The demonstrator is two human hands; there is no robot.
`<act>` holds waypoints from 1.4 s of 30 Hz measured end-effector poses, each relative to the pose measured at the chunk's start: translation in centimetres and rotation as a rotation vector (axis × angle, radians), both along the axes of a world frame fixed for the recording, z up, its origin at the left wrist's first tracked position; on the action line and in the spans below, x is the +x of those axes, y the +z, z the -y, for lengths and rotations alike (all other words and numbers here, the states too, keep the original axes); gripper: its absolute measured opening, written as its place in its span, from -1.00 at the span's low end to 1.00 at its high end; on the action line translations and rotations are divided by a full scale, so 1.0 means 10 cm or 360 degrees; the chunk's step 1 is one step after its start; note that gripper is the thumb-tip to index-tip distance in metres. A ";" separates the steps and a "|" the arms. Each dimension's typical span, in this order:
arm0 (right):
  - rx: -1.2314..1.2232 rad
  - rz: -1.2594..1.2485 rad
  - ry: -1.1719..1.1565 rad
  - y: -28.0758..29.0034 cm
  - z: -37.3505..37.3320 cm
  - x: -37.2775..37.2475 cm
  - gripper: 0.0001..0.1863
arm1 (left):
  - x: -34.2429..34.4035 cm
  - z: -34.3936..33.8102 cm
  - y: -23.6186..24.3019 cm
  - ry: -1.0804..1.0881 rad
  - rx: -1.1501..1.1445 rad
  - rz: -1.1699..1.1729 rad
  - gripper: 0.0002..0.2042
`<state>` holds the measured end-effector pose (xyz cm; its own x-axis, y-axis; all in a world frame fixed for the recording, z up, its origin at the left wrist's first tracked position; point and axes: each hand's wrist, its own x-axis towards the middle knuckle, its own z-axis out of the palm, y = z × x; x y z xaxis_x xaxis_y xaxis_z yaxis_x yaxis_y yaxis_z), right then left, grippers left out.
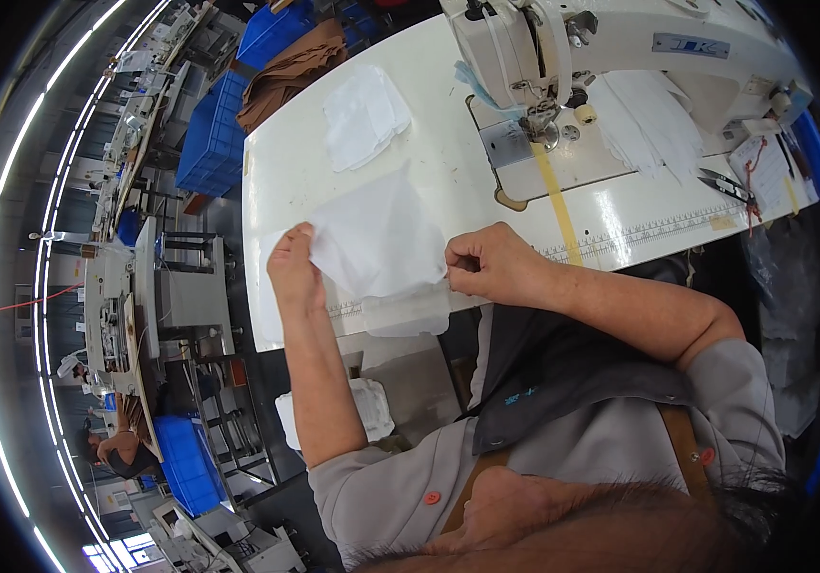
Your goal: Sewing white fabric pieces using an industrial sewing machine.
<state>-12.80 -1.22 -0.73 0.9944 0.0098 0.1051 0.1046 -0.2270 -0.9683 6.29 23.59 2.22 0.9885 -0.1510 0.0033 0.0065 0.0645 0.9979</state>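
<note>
A thin white piece of fabric [386,229] is stretched between my two hands over the front of the white sewing table. My left hand [295,269] pinches its left edge, thumb and fingers pressed together. At its lower right corner, my right hand [488,262] is closed with the fingertips on the edge. The lower part of the fabric hangs near the table's front edge, above a ruler strip. Beyond it lies a small stack of white fabric pieces [364,116]. The sewing machine's needle area [542,129] stands to the right, apart from both hands.
More white pieces [647,124] lie under the machine arm. Black thread snips [723,185] rest at the right end of the table [620,225]. Brown fabric [294,73] and blue crates [211,134] stand beyond the left edge. White cloth [364,409] lies below the table.
</note>
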 end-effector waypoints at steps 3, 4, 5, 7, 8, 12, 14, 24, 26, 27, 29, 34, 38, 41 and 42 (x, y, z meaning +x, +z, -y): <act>-0.0063 -0.0029 -0.0013 0.01 -0.01 -0.03 -0.77 | 0.68 -0.11 0.24 0.0264 -0.0231 -0.0211 -0.72; -0.0061 -0.0014 0.0004 0.03 -0.04 -0.02 -0.77 | 0.91 -0.30 0.35 0.0236 -0.0342 -0.0146 -0.73; -0.0058 -0.0016 0.0001 0.02 -0.06 -0.02 -0.77 | 1.08 -0.34 0.51 0.0361 -0.0506 -0.0070 -0.79; -0.0044 0.0004 0.0037 0.04 -0.15 0.00 -0.77 | 1.44 -0.68 0.87 0.0509 -0.0496 0.0033 -0.85; -0.0081 0.0024 0.0038 0.04 -0.18 0.00 -0.76 | 1.52 -0.72 1.04 0.0485 -0.0549 0.0117 -0.85; -0.0395 0.0022 0.0120 0.07 -0.02 -0.05 -0.72 | 1.11 0.19 1.51 0.0044 -0.0337 0.0229 -0.79; -0.0557 0.0068 0.0115 0.09 0.07 -0.22 -0.71 | 0.56 0.64 1.51 -0.0318 -0.0238 0.0284 -0.78; -0.0934 0.0279 -0.0424 0.20 1.17 -0.99 -0.82 | -1.41 1.74 -0.03 -0.1445 0.0780 0.0699 -0.78; -0.1124 0.0374 -0.0664 0.18 1.47 -1.12 -0.85 | -1.55 1.80 -0.14 -0.1517 0.0914 0.0963 -0.66; -0.1138 0.0357 -0.0694 0.19 1.60 -1.18 -0.85 | -1.59 1.81 -0.16 -0.1549 0.0895 0.0971 -0.66; -0.1240 0.0356 -0.0896 0.23 1.84 -1.28 -0.87 | -1.61 1.80 -0.18 -0.1422 0.1067 0.1184 -0.51; -0.1434 0.0347 -0.1109 0.22 2.26 -1.21 -0.85 | -1.59 1.84 -0.20 -0.1250 0.1333 0.1563 -0.12; -0.1615 0.0274 -0.1139 0.21 2.45 -0.98 -0.80 | -1.57 1.80 -0.35 -0.1467 0.1834 0.1611 0.07; -0.1760 0.0270 -0.1108 0.03 2.67 -0.83 -0.75 | -1.53 1.78 -0.29 -0.1564 0.1843 0.1668 0.07; -0.1764 0.0270 -0.1117 0.01 2.69 -0.79 -0.75 | -1.50 1.75 -0.27 -0.1618 0.1813 0.1664 0.07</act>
<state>-20.69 -28.16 -0.66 0.7987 -0.3377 0.4981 -0.2585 -0.9400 -0.2227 -8.73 6.05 -0.52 0.1891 -0.9812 -0.0386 -0.9657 -0.1930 0.1736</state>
